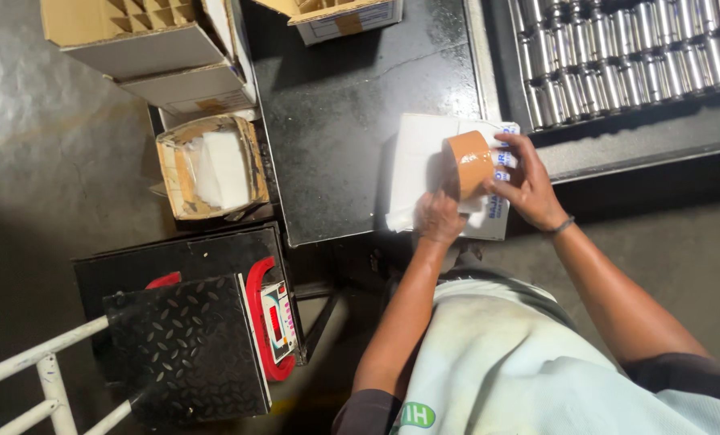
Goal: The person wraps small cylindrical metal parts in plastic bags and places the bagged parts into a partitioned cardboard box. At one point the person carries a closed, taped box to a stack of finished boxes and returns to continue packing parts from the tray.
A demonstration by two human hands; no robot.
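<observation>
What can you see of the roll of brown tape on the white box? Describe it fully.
The roll of tape is a wide brown ring, glossy like plastic packing tape. It stands tilted on the white box on the dark table. The right hand has a grip on its far side; the left hand presses just below it.

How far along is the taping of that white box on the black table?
Done: the white box lies shut on the black table. In hand: the right hand holds the brown tape roll on the box top while the left hand presses at its near edge. No finished tape strip shows, so sealing looks just begun. Left: open cartons at the left and rows of metal cans on the tray.
</observation>
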